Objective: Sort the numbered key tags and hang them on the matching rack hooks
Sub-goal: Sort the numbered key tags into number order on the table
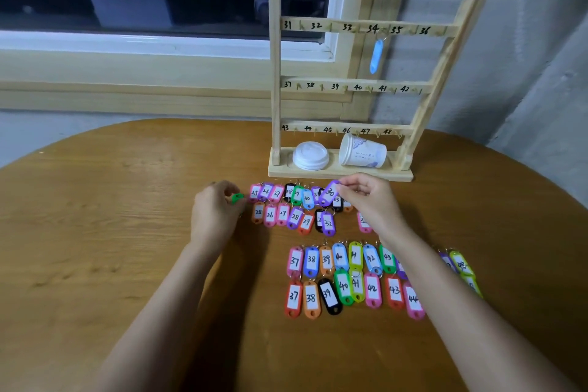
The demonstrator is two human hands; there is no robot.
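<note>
Presently, the right hand [366,197] pinched a purple tag marked 30 [329,192] between thumb and fingertips, holding it tilted just over the upper rows of tags [283,213] on the desk [111,232]. The left hand [216,210], fingers curled, gripped a small green tag [237,198] just left of those rows. Lower rows of tags [342,286], numbered from 37 upward, lay nearer the person. The wooden rack [275,73] stood at the desk's far side; one blue tag [376,56] hung between labels 34 and 35. A paper cup [362,151] and a white lid [311,156] rested in its base.
</note>
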